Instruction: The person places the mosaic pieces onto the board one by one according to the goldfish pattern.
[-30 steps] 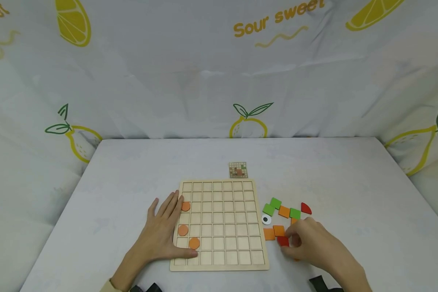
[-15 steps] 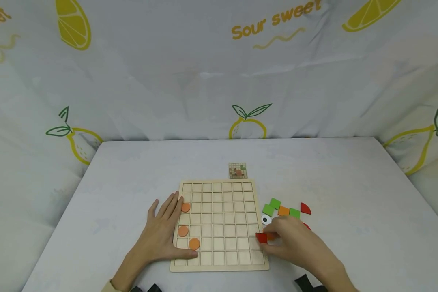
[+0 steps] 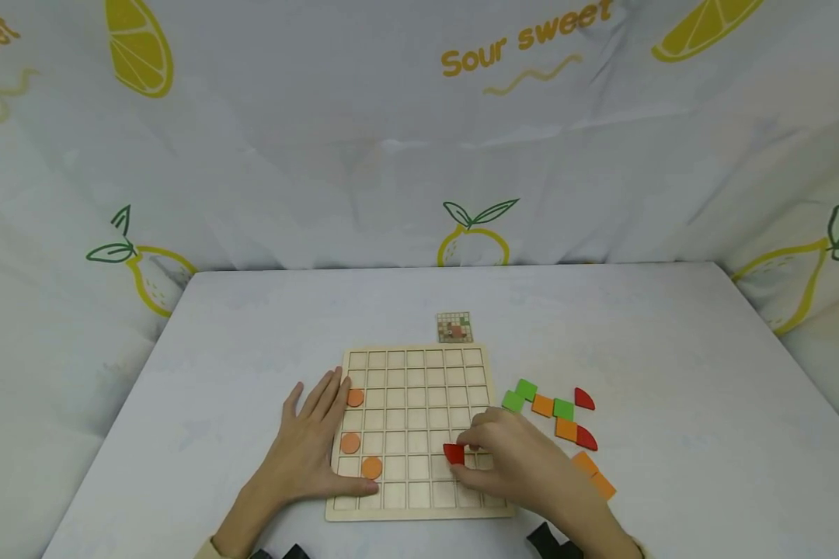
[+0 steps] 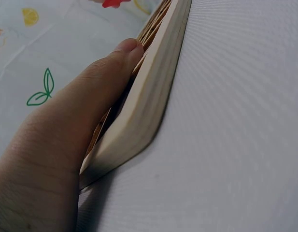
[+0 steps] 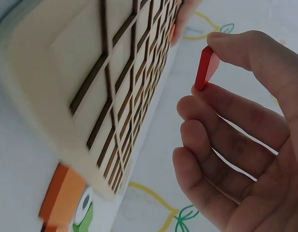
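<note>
Pinch on a flat red quarter-round piece, apparently wood (image 3: 454,453)

From here I see it above the right part of the pale wooden grid board (image 3: 391,515), not touching it. The right hand (image 3: 512,454) grips it by opposite edges, thumb and index finger only the piece's width apart; the left hand (image 3: 313,454), fingers spread, rests along the board's left side, grasping nothing. I judge the piece light, stiff and sturdy, but smooth enough to twist. I'd hold its edges, underside free.

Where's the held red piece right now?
In the head view, the red piece is pinched in the right hand, above the near right part of the board.
</note>
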Available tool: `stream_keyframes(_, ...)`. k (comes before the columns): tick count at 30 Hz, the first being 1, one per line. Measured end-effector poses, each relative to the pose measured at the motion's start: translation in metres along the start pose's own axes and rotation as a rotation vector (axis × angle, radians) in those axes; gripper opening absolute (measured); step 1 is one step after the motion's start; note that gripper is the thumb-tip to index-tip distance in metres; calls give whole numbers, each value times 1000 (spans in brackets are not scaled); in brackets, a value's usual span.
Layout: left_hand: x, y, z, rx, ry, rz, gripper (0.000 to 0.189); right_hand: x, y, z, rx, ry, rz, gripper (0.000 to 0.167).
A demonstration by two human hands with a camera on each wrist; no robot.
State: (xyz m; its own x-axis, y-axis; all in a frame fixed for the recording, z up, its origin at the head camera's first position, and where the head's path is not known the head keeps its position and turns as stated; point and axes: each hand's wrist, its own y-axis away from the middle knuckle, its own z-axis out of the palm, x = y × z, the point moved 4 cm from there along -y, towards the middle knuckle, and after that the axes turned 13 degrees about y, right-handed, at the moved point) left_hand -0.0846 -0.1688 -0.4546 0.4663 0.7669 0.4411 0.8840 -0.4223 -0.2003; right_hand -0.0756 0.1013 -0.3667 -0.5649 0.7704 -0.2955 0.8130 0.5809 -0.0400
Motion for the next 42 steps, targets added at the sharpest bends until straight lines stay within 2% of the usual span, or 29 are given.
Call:
stream_keyframes(4,0,0,-1,3,0,-4,144,-13,-9,4,21,29,-20,9)
stream_keyframes(14,0,0,-1,1,10,-7,144,-34,-27,17,2,-1,-57,13)
stream_keyframes(23,1,-1,-1,9,-6,10,143,-39,-32,36,4,-107,10,12)
stream_keyframes(30,0,0,-1,5,-6,3,144,-39,-33,45,-20,-144,30,13)
stream_keyframes(34,0,0,-1,5,-6,4,144,-39,-34,50,-32,-147,34,14)
stream_keyframes(42,1,0,-1,7,-6,8,143,-40,-33,54,11,-109,16,11)
